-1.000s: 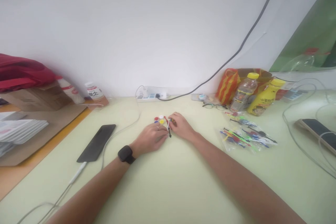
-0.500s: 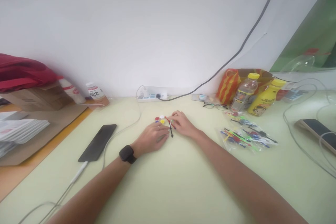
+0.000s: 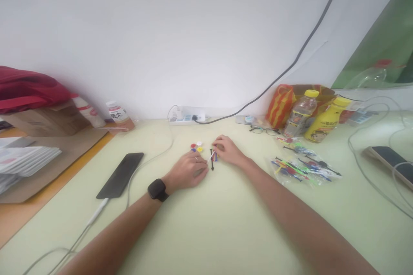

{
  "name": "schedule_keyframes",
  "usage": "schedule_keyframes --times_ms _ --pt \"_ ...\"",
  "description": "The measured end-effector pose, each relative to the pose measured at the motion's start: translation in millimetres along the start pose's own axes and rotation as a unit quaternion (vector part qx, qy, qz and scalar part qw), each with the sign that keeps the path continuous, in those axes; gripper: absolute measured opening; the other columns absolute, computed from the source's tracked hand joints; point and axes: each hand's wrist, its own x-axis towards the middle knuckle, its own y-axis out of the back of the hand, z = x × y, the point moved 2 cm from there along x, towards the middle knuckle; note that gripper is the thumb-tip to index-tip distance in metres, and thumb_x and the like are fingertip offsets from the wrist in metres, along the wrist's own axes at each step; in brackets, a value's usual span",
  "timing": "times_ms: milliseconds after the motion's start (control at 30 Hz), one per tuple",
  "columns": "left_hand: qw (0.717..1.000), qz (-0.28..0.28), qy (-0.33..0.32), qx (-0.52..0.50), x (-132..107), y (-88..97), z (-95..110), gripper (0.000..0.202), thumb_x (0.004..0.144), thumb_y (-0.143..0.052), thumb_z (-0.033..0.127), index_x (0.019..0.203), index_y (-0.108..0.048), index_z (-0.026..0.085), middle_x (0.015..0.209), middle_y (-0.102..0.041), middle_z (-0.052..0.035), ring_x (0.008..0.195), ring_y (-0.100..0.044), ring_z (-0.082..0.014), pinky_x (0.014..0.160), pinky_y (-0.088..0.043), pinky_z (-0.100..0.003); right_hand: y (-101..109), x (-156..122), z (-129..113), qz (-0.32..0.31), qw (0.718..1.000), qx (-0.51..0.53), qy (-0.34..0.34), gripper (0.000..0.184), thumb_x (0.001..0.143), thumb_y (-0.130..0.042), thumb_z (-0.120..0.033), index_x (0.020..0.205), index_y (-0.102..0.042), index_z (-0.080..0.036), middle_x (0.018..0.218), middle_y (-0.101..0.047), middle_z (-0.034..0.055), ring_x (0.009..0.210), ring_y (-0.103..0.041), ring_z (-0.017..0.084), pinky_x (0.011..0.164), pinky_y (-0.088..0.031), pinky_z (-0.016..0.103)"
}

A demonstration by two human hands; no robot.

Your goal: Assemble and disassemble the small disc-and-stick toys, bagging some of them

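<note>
A thin white plastic stick (image 3: 211, 157) slants between my two hands. My right hand (image 3: 229, 151) pinches its upper end. My left hand (image 3: 187, 169), fingers curled together, has its fingertips closed at the lower end. Just beneath the white stick, a black plastic stick (image 3: 212, 166) with widened ends lies on the table. A blue stick (image 3: 216, 157) rests beside it, partly under my right fingers, with a bit of red near it. Beyond my left hand sit small round pieces: a red disc (image 3: 192, 146), a white disc (image 3: 199, 143), a yellow disc (image 3: 200, 149) and a blue disc (image 3: 193, 150).
Clear bags of coloured plastic sticks (image 3: 303, 169) lie to the right, before a clear bottle (image 3: 300, 114) and a yellow bottle (image 3: 327, 120). Eyeglasses (image 3: 264, 130) and a power strip (image 3: 187, 119) are near the wall. A phone (image 3: 120, 175) with its cable lies left.
My right hand has shifted slightly right, and the white stick now slants more between my hands. The black and blue sticks on the table show more. My left hand has barely moved.
</note>
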Motion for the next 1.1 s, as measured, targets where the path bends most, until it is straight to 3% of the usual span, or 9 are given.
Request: schedule_keyframes --times_ms 133,267,333,533,833,967,1100 --pt "1.000 0.002 0.005 0.017 1 -1.4 0 0.022 0.099 -0.056 0.025 0.083 -0.071 0.022 0.084 -0.073 -0.0060 0.082 -0.067 -0.0220 0.080 -0.054 -0.039 -1 0 1 0.009 1.000 0.008 -0.012 0.013 0.091 -0.066 -0.016 0.094 -0.078 -0.019 0.106 -0.068 0.0076 0.102 -0.062 0.021 0.095 -0.048 0.036" --pt "0.998 0.010 0.048 0.037 2 -2.8 -2 0.022 0.102 -0.051 0.025 0.113 -0.070 0.022 0.103 -0.071 -0.0096 0.093 -0.067 -0.0234 0.084 -0.054 -0.038 0 0 -1 0.023 0.998 0.042 -0.039 0.012 0.089 -0.066 -0.013 0.087 -0.076 -0.018 0.102 -0.069 0.0072 0.094 -0.064 0.019 0.088 -0.051 0.032" --pt "0.997 0.006 0.065 0.050 3 -4.3 -2 0.024 0.103 -0.050 0.025 0.118 -0.069 0.022 0.106 -0.070 -0.0099 0.095 -0.066 -0.0239 0.085 -0.053 -0.039 0 0 -3 0.028 0.997 0.056 -0.045 0.012 0.088 -0.066 -0.011 0.084 -0.075 -0.018 0.101 -0.069 0.0070 0.091 -0.065 0.018 0.085 -0.052 0.031" --pt "0.993 0.007 0.089 0.082 10 -10.5 1 0.024 0.101 -0.051 0.023 0.091 -0.073 0.021 0.087 -0.070 -0.0066 0.084 -0.067 -0.0226 0.076 -0.053 -0.037 0 0 -7 0.029 0.997 0.060 -0.030 0.014 0.085 -0.066 -0.007 0.081 -0.074 -0.017 0.099 -0.070 0.0071 0.089 -0.066 0.018 0.084 -0.053 0.031" --pt "0.980 0.094 0.138 0.105 4 -6.2 0 0.018 0.092 -0.059 0.023 0.079 -0.072 0.022 0.079 -0.072 -0.0052 0.081 -0.070 -0.0222 0.073 -0.052 -0.035 0 -1 -6 0.043 0.995 0.086 -0.039 0.014 0.084 -0.065 -0.006 0.082 -0.073 -0.017 0.099 -0.070 0.0071 0.089 -0.067 0.017 0.083 -0.055 0.031" --pt "0.973 0.069 0.185 0.116 3 -6.1 0 0.023 0.090 -0.063 0.029 0.069 -0.067 0.021 0.073 -0.070 -0.0049 0.072 -0.067 -0.0215 0.062 -0.047 -0.034 0 0 -9 0.019 0.993 0.112 -0.032 0.013 0.086 -0.064 -0.009 0.089 -0.073 -0.017 0.101 -0.070 0.0066 0.084 -0.067 0.015 0.080 -0.055 0.028" --pt "0.980 0.035 0.169 0.099 4 -6.6 3 0.026 0.095 -0.062 0.039 0.078 -0.070 0.021 0.075 -0.071 -0.0052 0.074 -0.067 -0.0216 0.064 -0.048 -0.035 9 3 -16 0.018 0.995 0.052 -0.088 0.010 0.088 -0.064 -0.013 0.092 -0.073 -0.016 0.103 -0.070 0.0075 0.077 -0.065 0.014 0.076 -0.053 0.028"
